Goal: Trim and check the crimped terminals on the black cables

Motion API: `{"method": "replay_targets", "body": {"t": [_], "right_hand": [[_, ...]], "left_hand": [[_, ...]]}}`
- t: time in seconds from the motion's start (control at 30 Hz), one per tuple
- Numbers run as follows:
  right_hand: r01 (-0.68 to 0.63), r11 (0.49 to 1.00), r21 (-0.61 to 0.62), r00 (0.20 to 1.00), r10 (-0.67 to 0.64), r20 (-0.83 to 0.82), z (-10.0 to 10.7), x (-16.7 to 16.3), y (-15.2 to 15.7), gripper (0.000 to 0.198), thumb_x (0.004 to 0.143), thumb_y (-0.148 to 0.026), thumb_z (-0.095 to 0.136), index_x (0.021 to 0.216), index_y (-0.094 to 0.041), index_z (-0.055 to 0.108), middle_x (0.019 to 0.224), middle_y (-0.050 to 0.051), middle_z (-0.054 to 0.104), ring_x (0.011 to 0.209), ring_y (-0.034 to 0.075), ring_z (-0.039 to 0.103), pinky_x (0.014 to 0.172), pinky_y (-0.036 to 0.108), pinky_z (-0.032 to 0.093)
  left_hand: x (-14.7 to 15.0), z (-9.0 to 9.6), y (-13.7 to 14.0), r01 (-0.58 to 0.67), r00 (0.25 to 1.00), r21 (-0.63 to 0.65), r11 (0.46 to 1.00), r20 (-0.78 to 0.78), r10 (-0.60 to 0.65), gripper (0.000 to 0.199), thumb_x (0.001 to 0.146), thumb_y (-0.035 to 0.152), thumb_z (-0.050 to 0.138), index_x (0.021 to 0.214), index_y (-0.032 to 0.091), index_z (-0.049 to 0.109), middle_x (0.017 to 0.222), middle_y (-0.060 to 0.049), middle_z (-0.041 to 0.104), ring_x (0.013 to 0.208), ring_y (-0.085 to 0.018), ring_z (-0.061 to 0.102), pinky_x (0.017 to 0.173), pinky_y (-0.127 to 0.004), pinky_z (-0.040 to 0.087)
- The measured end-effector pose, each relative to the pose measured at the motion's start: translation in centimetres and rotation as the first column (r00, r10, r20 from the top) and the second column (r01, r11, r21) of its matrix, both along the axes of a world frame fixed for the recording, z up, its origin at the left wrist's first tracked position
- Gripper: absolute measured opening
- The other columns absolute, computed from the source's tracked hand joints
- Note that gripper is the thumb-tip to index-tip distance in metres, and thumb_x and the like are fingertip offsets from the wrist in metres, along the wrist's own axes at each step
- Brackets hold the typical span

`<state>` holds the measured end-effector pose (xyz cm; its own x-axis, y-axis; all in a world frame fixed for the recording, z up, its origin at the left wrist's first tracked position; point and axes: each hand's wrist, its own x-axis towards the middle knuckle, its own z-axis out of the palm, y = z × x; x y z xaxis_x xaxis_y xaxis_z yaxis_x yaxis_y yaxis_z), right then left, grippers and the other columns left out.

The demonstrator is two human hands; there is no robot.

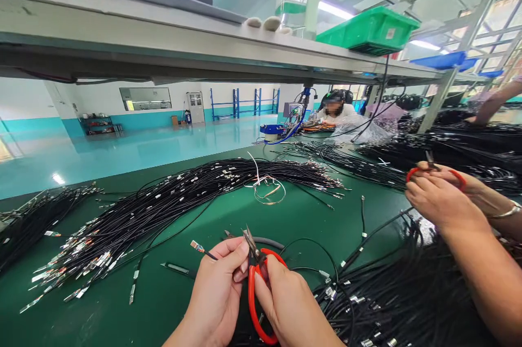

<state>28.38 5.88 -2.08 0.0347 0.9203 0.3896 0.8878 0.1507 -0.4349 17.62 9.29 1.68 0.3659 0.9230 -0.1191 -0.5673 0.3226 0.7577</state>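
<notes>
Here, bench stock: left hand pinches a thin black cable w/ metal terminal tip, fingers closed on it, near bench front edge. Right hand grips red-handled scissors, fingers wrapped on the handles, blades up and just beside the cable. Green table carries a large cable bundle centre-left, another pile at right. Co-worker's hands at right hold red scissors too. Green bin on overhead shelf.
</notes>
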Motion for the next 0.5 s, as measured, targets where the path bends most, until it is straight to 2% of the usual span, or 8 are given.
{"method": "replay_targets", "body": {"t": [0.23,0.37,0.5], "right_hand": [[0.02,1.0,0.019,0.999,-0.021,0.047,-0.21,0.13,0.16,0.017,0.085,-0.024,0.036,0.069,-0.019,0.041,0.056,0.003,0.057,0.045,0.017,0.055,0.042,0.024,0.033],[0.0,0.999,0.048,0.999,-0.002,0.054,-0.52,0.32,0.24,0.021,0.087,-0.025,0.031,0.071,-0.018,0.043,0.06,0.005,0.059,0.048,0.016,0.056,0.044,0.023,0.034],[-0.06,0.998,-0.008,0.998,0.06,-0.031,-0.22,0.45,0.32,0.028,0.089,-0.029,0.026,0.076,-0.017,0.047,0.066,0.006,0.06,0.054,0.016,0.057,0.049,0.023,0.038]], "left_hand": [[0.0,-0.1,0.08,0.005,1.0,-0.021,1.0,0.018,-0.005,0.01,0.065,0.017,0.068,0.064,0.008,0.062,0.051,0.002,0.043,0.046,-0.003,0.03,0.044,-0.014,0.026],[0.02,-0.22,0.25,0.021,0.999,-0.011,1.0,0.036,-0.02,0.012,0.063,0.018,0.069,0.062,0.009,0.061,0.05,0.002,0.043,0.046,-0.003,0.03,0.044,-0.014,0.026],[0.05,-0.4,0.46,0.026,0.998,-0.029,0.999,0.06,-0.025,0.012,0.063,0.018,0.07,0.063,0.009,0.061,0.052,0.001,0.045,0.047,-0.003,0.031,0.044,-0.014,0.027]]}}
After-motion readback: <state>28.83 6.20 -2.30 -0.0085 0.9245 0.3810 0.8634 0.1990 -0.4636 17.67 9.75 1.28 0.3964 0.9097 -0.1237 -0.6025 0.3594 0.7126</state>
